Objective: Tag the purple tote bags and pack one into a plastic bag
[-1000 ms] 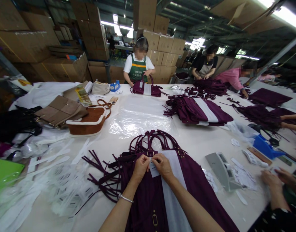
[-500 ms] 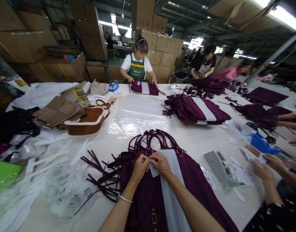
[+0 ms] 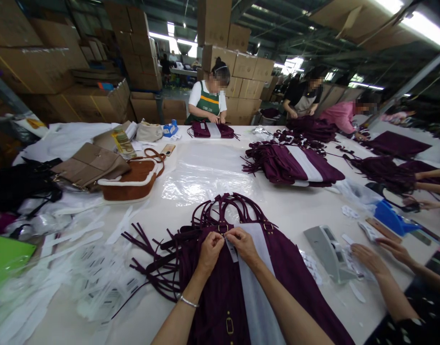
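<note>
A stack of dark purple handbags [image 3: 287,268] with fringe and looped handles lies in front of me, a pale wrapping strip [image 3: 257,273] running down it. Just below the handles, my left hand [image 3: 209,251] and my right hand [image 3: 244,243] meet with thumbs and forefingers pinched. Between the fingertips shows a thin pale bit that looks like the string of a hang tag. The white hang tag [image 3: 232,252] hangs beneath my right fingers, against the purple leather. A brass ring sits right above my hands.
Clear plastic bags [image 3: 205,179] lie beyond the handles. More purple bags [image 3: 295,163] are piled at the back right. A grey dispenser [image 3: 329,251] stands to the right, near a co-worker's hands [image 3: 370,258]. Brown bags [image 3: 128,179] and loose white strips are on the left. A co-worker in a green apron [image 3: 207,103] stands opposite.
My fingertips have drawn slightly apart, and the tag now hangs more upright. At the right, the co-worker's hands have moved to the dispenser. The person opposite has leaned over their bag.
</note>
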The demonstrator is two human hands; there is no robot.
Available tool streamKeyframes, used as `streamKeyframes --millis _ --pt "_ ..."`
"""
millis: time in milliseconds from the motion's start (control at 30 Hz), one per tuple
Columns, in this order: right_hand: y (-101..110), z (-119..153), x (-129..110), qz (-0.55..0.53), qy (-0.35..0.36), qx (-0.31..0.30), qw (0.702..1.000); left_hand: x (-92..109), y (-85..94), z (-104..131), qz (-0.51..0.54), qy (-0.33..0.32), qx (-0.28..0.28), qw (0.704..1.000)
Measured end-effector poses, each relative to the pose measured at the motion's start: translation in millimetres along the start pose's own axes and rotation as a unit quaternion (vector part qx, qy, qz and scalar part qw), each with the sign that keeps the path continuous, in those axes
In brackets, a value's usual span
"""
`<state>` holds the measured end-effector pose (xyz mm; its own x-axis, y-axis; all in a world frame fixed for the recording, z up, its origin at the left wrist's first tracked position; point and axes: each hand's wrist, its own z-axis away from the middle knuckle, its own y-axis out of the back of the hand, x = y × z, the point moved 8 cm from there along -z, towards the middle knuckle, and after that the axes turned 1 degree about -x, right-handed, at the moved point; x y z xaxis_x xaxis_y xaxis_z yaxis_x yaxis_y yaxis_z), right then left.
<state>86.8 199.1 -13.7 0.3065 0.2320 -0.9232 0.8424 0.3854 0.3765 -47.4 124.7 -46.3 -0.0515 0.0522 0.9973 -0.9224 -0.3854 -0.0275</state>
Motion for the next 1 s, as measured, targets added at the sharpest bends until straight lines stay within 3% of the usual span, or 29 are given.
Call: streamKeyframes --millis 1000 --pt "-3.9 -0.2 3.6 -0.014 0.016 0.013 1.000 -7.4 -3.6 -3.3 0.021 0.056 0.016 0.998"
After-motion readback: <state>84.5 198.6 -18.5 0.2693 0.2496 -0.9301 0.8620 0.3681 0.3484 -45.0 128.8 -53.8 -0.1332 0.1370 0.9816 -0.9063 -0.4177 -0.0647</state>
